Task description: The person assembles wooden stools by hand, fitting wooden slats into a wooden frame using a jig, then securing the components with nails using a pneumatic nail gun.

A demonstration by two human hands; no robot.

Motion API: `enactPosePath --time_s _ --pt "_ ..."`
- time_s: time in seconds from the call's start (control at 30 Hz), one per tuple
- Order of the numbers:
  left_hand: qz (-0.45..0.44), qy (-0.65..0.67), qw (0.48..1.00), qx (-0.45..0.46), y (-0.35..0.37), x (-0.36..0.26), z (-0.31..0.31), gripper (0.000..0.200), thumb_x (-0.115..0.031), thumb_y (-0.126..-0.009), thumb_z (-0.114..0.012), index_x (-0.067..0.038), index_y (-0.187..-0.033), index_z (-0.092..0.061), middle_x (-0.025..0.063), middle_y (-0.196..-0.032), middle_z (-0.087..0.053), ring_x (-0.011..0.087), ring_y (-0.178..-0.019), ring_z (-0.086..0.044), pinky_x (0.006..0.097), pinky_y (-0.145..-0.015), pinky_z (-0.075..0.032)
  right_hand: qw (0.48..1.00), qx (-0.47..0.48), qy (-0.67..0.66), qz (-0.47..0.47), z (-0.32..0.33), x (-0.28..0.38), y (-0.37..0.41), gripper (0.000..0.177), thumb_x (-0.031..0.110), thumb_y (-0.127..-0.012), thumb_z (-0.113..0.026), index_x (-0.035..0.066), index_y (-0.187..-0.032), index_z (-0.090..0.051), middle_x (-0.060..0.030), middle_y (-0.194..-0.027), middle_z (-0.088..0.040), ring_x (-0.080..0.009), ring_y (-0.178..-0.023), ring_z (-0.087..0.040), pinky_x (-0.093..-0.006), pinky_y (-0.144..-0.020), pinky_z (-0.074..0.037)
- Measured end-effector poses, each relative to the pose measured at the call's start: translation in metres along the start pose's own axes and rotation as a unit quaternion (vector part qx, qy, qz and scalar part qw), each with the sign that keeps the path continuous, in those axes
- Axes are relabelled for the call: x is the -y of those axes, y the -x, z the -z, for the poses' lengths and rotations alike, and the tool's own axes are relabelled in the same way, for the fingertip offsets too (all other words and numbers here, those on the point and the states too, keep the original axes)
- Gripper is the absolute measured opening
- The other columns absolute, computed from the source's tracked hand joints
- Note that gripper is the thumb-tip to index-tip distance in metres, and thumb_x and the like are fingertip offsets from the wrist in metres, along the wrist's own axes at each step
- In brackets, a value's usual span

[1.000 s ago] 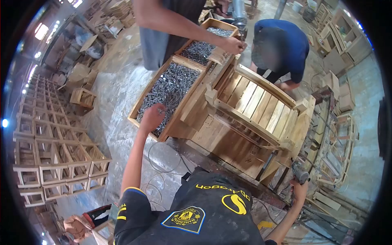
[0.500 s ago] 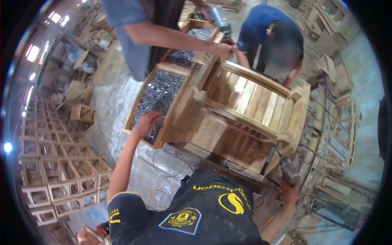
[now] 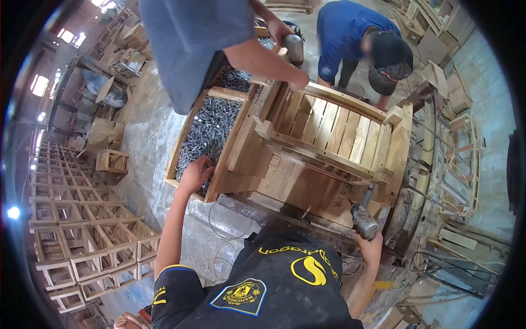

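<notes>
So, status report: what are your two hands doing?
Left hand in the screw tray. Right hand grips a power driver beside the wooden frame. Co-worker's hand on its far end.

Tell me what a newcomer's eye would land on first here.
The big slatted wooden chair frame lying at centre dominates the view. Just left of it, a wooden tray heaped with metal screws has the person's left hand resting in it, while the right hand grips a power driver near the frame's lower edge. Stacked wooden crates fill the far left.
</notes>
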State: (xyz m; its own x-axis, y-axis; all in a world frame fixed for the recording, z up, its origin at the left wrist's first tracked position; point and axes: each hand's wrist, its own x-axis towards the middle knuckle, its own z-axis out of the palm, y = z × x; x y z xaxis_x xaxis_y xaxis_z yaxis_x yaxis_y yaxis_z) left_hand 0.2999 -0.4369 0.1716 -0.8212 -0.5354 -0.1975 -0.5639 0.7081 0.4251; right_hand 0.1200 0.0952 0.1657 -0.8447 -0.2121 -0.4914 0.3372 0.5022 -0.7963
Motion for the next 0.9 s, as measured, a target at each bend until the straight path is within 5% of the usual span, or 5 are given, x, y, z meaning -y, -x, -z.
enactPosePath --time_s 0.27,0.3,0.4,0.8,0.9 --pt "0.079 0.034 0.995 -0.04 0.01 -0.003 -0.015 0.023 -0.024 -0.084 -0.06 -0.003 -0.093 -0.061 0.0205 -0.086 -0.065 0.039 -0.085 -0.064 0.046 -0.073 -0.05 0.996 0.025 -0.054 0.068 -0.042 0.009 -0.007 0.032 -0.001 -0.065 -0.065 0.0 -0.096 -0.063 -0.006 -0.072 -0.062 -0.0116 -0.055 -0.054 -0.0279 -0.049 -0.044" --pt "0.074 0.052 0.994 -0.06 0.013 0.002 -0.018 0.023 -0.024 -0.084 -0.061 -0.003 -0.093 -0.06 0.0203 -0.087 -0.065 0.0394 -0.086 -0.063 0.0465 -0.074 -0.05 0.973 0.063 0.137 0.173 -0.035 0.011 -0.012 0.034 0.019 -0.078 -0.071 -0.003 -0.102 -0.063 -0.0127 -0.085 -0.064 -0.0214 -0.073 -0.057 -0.0365 -0.066 -0.048" --pt "0.065 0.013 0.99 -0.128 0.02 0.008 -0.029 0.023 -0.024 -0.084 -0.06 -0.003 -0.093 -0.059 0.0203 -0.088 -0.065 0.04 -0.086 -0.064 0.0481 -0.073 -0.05 0.984 0.104 0.125 0.076 -0.046 -0.029 -0.054 0.036 0.006 -0.069 -0.074 -0.005 -0.1 -0.058 -0.0112 -0.08 -0.06 -0.0231 -0.071 -0.056 -0.0384 -0.061 -0.048" --pt "0.08 0.015 0.995 -0.05 0.019 0.013 -0.025 0.025 -0.026 -0.088 -0.054 -0.002 -0.093 -0.061 0.0209 -0.087 -0.066 0.0402 -0.085 -0.064 0.0504 -0.073 -0.05 0.973 0.187 0.121 0.05 -0.056 -0.001 -0.063 0.083 0.037 -0.078 -0.075 -0.005 -0.141 -0.04 -0.0242 -0.106 -0.065 -0.0222 -0.096 -0.064 -0.044 -0.085 -0.048" --pt "0.122 0.017 0.983 -0.136 0.025 0.008 -0.018 0.026 -0.026 -0.09 -0.054 -0.001 -0.089 -0.06 0.0217 -0.085 -0.066 0.0417 -0.084 -0.063 0.0493 -0.072 -0.05 0.981 0.173 0.053 0.075 -0.064 -0.008 -0.067 0.054 0.02 -0.071 -0.071 -0.003 -0.117 -0.052 -0.0158 -0.089 -0.064 -0.0172 -0.076 -0.06 -0.0363 -0.068 -0.047"
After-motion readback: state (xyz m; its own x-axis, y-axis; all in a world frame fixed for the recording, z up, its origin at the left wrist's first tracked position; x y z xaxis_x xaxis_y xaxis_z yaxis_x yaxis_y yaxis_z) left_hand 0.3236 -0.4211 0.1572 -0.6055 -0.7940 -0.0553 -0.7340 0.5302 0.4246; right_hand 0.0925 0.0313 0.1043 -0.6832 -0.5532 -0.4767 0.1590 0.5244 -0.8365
